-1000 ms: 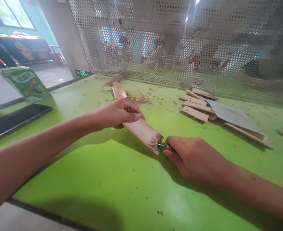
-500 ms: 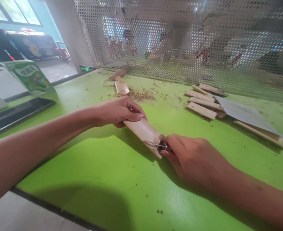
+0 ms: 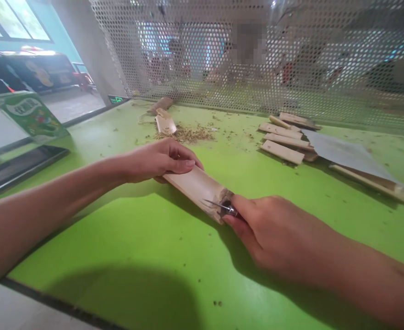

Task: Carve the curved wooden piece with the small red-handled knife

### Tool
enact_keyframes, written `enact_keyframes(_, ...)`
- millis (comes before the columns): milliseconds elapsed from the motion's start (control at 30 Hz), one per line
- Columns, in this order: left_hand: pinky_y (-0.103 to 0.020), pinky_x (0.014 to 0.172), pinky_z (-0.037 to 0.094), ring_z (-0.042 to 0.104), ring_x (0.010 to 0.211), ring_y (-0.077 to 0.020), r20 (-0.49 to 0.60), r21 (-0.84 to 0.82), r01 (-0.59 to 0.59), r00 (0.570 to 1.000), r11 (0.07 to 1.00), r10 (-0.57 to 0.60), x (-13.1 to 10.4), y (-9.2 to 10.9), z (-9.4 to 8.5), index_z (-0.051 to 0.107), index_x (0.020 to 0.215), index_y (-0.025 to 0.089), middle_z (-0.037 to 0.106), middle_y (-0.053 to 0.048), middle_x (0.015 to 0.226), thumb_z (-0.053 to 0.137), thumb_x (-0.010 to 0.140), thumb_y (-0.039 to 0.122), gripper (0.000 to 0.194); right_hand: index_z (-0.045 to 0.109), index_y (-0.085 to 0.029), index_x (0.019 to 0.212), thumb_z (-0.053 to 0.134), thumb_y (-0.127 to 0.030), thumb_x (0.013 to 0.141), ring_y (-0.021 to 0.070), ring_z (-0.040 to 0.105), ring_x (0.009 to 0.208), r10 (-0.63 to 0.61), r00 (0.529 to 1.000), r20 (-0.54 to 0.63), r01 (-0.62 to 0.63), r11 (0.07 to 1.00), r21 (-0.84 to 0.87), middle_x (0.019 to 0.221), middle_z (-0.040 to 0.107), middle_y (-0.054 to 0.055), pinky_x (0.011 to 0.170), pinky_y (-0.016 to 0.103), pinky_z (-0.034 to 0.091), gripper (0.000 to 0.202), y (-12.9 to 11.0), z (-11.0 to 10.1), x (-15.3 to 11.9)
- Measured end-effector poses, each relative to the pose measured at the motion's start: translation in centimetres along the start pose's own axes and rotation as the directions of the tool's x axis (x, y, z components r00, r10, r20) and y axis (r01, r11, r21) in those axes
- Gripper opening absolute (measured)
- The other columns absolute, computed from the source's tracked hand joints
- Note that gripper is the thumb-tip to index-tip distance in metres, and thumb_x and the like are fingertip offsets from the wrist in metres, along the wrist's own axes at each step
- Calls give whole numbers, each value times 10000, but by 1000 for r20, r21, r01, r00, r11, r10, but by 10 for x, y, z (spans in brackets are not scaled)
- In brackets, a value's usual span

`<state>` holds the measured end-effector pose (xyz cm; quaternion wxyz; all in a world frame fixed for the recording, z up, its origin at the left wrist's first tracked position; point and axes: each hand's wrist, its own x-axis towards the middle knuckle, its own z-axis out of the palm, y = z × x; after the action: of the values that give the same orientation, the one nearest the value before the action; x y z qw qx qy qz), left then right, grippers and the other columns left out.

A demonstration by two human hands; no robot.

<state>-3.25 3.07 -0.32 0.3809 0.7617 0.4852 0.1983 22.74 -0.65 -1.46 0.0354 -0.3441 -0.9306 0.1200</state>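
Note:
My left hand [image 3: 174, 158] grips the far end of a curved piece of split bamboo [image 3: 197, 185], thumb on top and fingers around the edge. The piece slants across the middle of the view, its near end dark and rough. In my right hand [image 3: 267, 224] is an awl [image 3: 228, 209], its handle mostly hidden by the closed fingers. The awl's thin metal spike points left across the rough end of the bamboo; I cannot tell whether its tip touches the surface.
Several bamboo pieces [image 3: 282, 151] lie to the right, beside a pale sheet [image 3: 349, 153]. Behind my left hand are brown shavings [image 3: 193, 134] and another bamboo piece [image 3: 166, 123]. A perforated metal screen [image 3: 202, 82] borders the green table [image 3: 147, 275]; a green card stand [image 3: 30, 117] stands left.
The view has shifted slightly, so the bamboo and both hands appear a little further left. The awl's spike shows more distinctly over the rough end. Both grips are unchanged.

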Motion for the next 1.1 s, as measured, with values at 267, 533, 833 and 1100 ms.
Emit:
enact_keyframes(267,-175,385,299,470,448,-70,-53,48,-55,997,997,57,-2,8,0,752,884,169,630,-33,613,590,838,388,277,610,-185,849,328,-418,970,81,386,328,95,988,120,-112,983,148,519,555,2,373,259,216,385,0,-3,-6)
enact_keyframes(533,-181,499,392,561,582,-99,-133,226,-176,969,958,210,-3,11,1,754,923,178,680,-30,703,584,845,347,252,604,-191,709,358,-494,946,96,416,367,135,973,189,-167,972,163,535,569,22,394,266,234,456,9,-10,-3)
enact_keyframes(833,-183,515,405,571,605,-104,-201,305,-210,939,929,279,-4,10,2,753,928,173,694,-34,723,581,844,311,236,610,-187,780,395,-537,925,106,450,475,86,957,277,-177,931,319,639,583,19,446,245,298,436,26,-23,1)
enact_keyframes(1100,-172,416,357,492,475,-72,-329,225,-125,924,966,196,-4,8,-3,737,946,151,641,-34,649,559,859,320,261,608,-173,1008,457,-624,871,98,425,504,246,964,-104,-186,896,403,662,532,-14,454,231,313,495,41,-25,14)
